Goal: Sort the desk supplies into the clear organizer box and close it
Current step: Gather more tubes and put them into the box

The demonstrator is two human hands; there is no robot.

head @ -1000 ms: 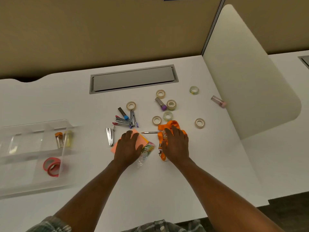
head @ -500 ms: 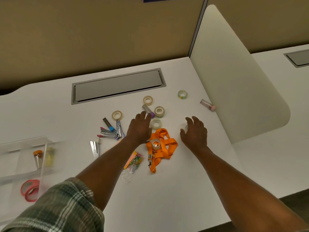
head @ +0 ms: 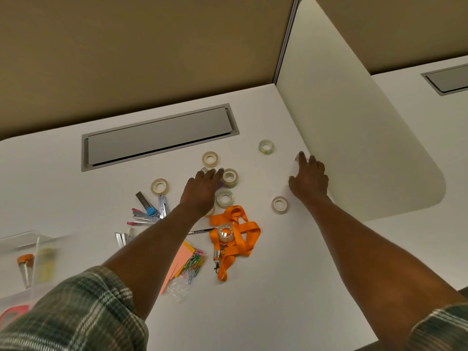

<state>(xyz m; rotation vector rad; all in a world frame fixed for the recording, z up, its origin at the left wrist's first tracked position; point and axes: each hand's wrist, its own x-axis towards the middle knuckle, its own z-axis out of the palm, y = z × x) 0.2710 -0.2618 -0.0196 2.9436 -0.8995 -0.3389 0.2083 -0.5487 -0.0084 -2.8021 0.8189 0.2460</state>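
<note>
The clear organizer box (head: pixel 24 239) sits at the left edge, blurred, holding an orange-capped tube (head: pixel 25 267) and red tape (head: pixel 12 312). My left hand (head: pixel 202 191) lies flat with fingers extended over a purple-capped tube (head: pixel 219 184), among several tape rolls (head: pixel 230 177). My right hand (head: pixel 310 179) reaches to the white divider, its spread fingertips touching a small clear tube (head: pixel 296 157). One tape roll (head: pixel 279 204) lies just left of my right wrist. An orange lanyard (head: pixel 238 224) with a small tape roll (head: pixel 225 233) on it lies between my arms.
A white divider panel (head: pixel 354 122) walls off the desk's right side. A grey cable hatch (head: pixel 157 138) is set into the desk at the back. Small staplers (head: pixel 149 214), sticky notes (head: pixel 181 259), a bag of coloured paper clips (head: pixel 193 264) and a pen (head: pixel 202 231) lie near my left arm.
Both hands left the lanyard and sticky notes and moved away from me. The left went up to the purple-capped tube, the right far right to the tube by the divider.
</note>
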